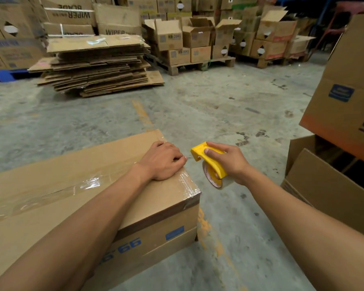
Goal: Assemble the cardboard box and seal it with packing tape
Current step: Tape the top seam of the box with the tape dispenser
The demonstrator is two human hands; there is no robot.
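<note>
Cardboard box (105, 185) on floor, closed, clear tape along top seam and over right edge; left hand (163, 159) pressing flat there, holding nothing; right hand (227, 162) clasping yellow tape dispenser (210, 159) just beside box; sealing judged nearly complete.

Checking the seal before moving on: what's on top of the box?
Clear packing tape runs along the cardboard box top seam, and the left hand presses its far end. The seam under the hand and forearm is hidden.

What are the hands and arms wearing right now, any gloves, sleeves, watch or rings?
Nothing visible. The left hand and right hand are bare, without gloves or rings, and both forearms are uncovered up to the frame edge, with no sleeves, watch or wristbands.
</note>
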